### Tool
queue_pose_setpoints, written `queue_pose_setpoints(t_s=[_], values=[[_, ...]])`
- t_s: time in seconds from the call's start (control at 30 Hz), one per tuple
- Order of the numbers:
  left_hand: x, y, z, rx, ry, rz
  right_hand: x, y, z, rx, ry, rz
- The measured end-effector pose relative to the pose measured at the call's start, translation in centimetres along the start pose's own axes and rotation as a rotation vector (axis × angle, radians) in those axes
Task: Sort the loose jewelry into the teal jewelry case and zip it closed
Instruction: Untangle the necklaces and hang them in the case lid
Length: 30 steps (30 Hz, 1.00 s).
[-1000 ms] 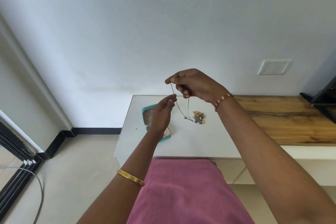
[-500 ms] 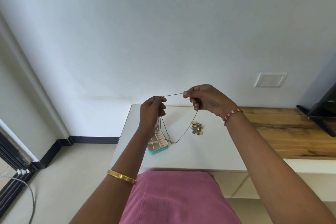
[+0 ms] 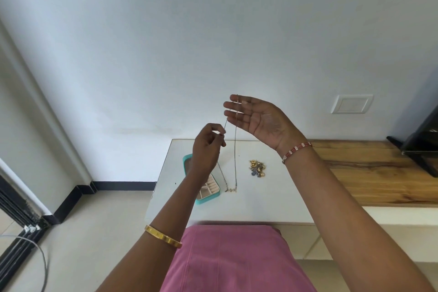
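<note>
My left hand pinches one strand of the thin chain necklace; my right hand is flat, chain draped over straight fingers, pendant dangling beside the open teal jewelry case. It could slide off, maybe knot; links are too fine to judge.

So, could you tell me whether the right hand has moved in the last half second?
Yes. The right hand has risen and opened; it was level with the wall switch plate's lower edge and now reaches its top, with the necklace chain draped over straight fingers.
</note>
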State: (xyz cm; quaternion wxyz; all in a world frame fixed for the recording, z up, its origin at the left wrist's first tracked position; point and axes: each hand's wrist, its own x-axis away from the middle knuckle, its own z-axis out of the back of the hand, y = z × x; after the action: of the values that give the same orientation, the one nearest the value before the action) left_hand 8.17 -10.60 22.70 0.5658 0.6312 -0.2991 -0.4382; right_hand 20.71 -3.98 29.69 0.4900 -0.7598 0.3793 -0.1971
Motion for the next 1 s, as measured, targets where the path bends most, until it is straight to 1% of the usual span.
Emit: queue_pose_setpoints(t_s=[0.1,0.33,0.4,0.5,0.57,0.63,0.73,0.83,1.0], values=[[0.3,0.3,-0.4,-0.045,-0.055,-0.014,0.2,0.4,-0.6,0.046,0.014,0.029],[0.6,0.4,-1.0,-0.135,-0.110,-0.023,0.3,1.2,-1.3,0.213,0.082,0.045],[0.5,0.5,-0.9,-0.156,-0.115,-0.032,0.2,1.3,-1.0,0.351,0.107,0.057],[0.4,0.6,-0.4,-0.130,-0.118,-0.036,0.1,1.7,-0.1,0.635,0.163,0.048],[0.2,0.7,-0.1,-0.095,-0.120,-0.032,0.1,2.0,0.6,0.790,0.181,0.017],[0.0,0.8,0.1,-0.055,-0.112,-0.019,0.2,2.4,1.0,0.890,0.173,-0.031],[-0.1,0.9,0.5,0.020,-0.103,0.016,0.5,3.2,1.6,0.933,0.156,-0.106],[-0.1,0.9,0.8,0.169,-0.112,0.098,1.0,3.7,2.2,0.921,0.137,-0.156],[-0.2,0.9,1.1,0.313,-0.136,0.183,1.6,4.0,1.9,0.732,0.066,-0.140]])
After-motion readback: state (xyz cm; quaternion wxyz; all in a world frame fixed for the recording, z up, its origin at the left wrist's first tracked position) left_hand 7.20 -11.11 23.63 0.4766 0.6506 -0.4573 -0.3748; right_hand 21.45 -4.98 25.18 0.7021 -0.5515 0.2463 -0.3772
